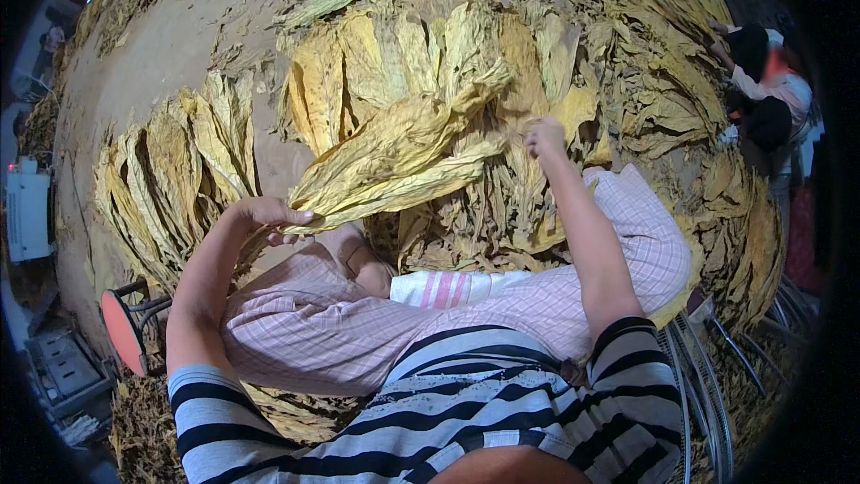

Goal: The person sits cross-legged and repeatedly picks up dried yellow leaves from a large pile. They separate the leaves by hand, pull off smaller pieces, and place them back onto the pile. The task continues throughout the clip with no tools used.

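My left hand [274,214] holds a few cured yellow tobacco leaves [396,154] by one end, the thumb on top. They stretch up and to the right over my lap, long and wrinkled. My right hand [545,139] is above the leaf pile, its fingers curled, close to the far ends of the held leaves. Whether it pinches something is too small to tell. Beyond the held leaves lies a row of broad yellow leaves [396,54]. A fanned bunch of leaves [175,175] rests on the floor left of my left hand.
Heaps of crumpled leaves [658,74] cover the floor at the right, where another person [772,87] sits. A round red seat [124,333] stands at my left. Metal rods [699,390] lie at my right. A white box [28,212] is at the far left.
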`<action>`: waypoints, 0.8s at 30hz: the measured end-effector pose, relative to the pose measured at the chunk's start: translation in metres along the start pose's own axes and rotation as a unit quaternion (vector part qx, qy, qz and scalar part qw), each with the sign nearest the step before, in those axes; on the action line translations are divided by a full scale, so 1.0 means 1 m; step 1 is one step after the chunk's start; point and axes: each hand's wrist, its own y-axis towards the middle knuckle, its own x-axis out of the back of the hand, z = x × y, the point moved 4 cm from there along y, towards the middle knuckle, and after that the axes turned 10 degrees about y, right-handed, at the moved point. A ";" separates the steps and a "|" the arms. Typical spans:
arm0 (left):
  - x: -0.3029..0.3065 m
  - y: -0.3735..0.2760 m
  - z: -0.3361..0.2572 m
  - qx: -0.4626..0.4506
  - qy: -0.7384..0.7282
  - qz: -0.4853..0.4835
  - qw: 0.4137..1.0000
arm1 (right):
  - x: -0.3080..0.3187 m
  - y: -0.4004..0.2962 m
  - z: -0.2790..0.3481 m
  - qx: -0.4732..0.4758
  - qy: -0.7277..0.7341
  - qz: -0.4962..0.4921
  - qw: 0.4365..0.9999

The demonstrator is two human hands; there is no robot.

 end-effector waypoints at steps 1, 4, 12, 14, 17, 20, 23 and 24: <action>0.004 -0.003 0.004 0.010 0.008 0.000 1.000 | 0.015 0.012 0.001 0.015 0.089 -0.070 0.993; 0.013 0.000 0.020 0.019 0.053 -0.060 0.997 | 0.052 0.039 0.008 0.151 0.154 -0.089 0.972; 0.026 -0.097 -0.033 -0.173 -0.054 -0.231 0.956 | 0.037 0.020 0.007 0.166 -0.015 0.038 0.985; 0.039 -0.136 -0.033 -0.216 -0.122 -0.321 0.914 | 0.032 0.040 -0.013 0.165 -0.040 0.088 0.982; 0.052 -0.190 -0.026 -0.352 -0.222 -0.365 0.833 | 0.021 0.048 -0.022 0.201 -0.117 0.098 0.968; 0.099 -0.203 0.009 -0.416 -0.267 -0.422 0.760 | 0.013 0.029 -0.013 0.226 -0.166 0.057 0.958; 0.140 -0.189 0.035 -0.423 -0.309 -0.424 0.739 | 0.014 0.026 -0.008 0.239 -0.239 0.066 0.939; 0.156 -0.175 0.049 -0.391 -0.340 -0.447 0.729 | 0.016 0.029 -0.009 0.260 -0.257 0.063 0.929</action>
